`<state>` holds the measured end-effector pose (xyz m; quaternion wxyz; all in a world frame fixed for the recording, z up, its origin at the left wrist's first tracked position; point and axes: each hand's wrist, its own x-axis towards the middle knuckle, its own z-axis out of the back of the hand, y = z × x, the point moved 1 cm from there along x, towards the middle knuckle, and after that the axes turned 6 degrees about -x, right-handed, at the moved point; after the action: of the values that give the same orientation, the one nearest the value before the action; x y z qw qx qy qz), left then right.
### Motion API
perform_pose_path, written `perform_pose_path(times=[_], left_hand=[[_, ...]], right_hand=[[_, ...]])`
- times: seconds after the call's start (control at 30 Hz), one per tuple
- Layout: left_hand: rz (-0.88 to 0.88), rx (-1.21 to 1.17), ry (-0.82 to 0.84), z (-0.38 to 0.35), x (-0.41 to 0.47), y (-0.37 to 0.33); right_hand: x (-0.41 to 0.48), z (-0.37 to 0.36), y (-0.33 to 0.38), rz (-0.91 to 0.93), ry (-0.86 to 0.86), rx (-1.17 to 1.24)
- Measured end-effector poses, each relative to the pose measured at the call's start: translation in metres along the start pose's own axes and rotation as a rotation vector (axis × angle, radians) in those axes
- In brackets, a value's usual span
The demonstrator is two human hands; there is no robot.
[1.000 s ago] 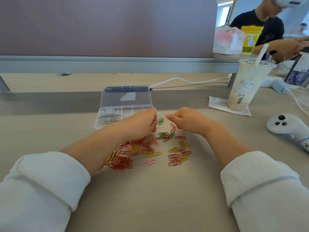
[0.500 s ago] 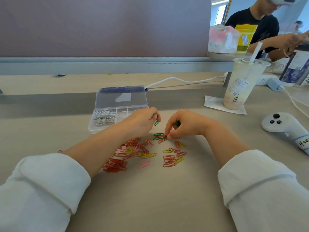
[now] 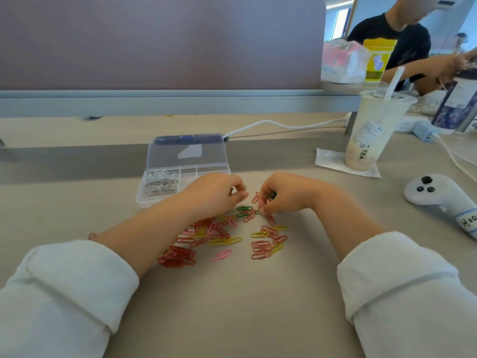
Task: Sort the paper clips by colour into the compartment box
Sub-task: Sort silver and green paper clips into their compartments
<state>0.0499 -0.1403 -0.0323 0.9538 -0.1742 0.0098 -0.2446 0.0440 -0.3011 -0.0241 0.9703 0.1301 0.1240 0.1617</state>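
A heap of red, pink, yellow and green paper clips (image 3: 222,237) lies on the desk in front of me. The clear compartment box (image 3: 144,200) stands open behind it, silver and white clips (image 3: 161,182) in its left compartment. My left hand (image 3: 214,195) hovers by the box's front right corner, fingers pinched on a green clip. My right hand (image 3: 284,195) is beside it, holding green clips (image 3: 272,195) in the palm while its fingertips pinch a green clip (image 3: 245,209) lying on the desk.
A milk tea cup (image 3: 371,130) with a straw stands on a napkin at the right. A white controller (image 3: 438,195) lies further right. A white cable (image 3: 284,125) runs behind the box. A partition (image 3: 160,42) closes the back; another person sits beyond it.
My right hand has dropped from the air to the desk and pinched down on the green clips. My left hand has stayed near the box corner with its clip.
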Motion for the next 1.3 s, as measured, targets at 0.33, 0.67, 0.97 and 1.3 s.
perform_pose_path(times=[0.33,0.67,0.97,1.3], left_hand=[[0.024,0.07,0.111,-0.004,0.0,-0.002],[0.063,-0.122,0.091,0.005,-0.005,-0.002],[0.139,-0.275,-0.034,0.012,-0.006,-0.004],[0.163,-0.315,0.009,0.004,-0.003,0.004]], right_hand=[[0.004,-0.003,0.003,0.008,-0.021,-0.008],[0.012,-0.01,-0.002,-0.008,-0.141,0.278],[0.031,-0.013,0.001,-0.044,-0.336,0.247],[0.033,-0.018,0.001,-0.045,-0.347,0.041]])
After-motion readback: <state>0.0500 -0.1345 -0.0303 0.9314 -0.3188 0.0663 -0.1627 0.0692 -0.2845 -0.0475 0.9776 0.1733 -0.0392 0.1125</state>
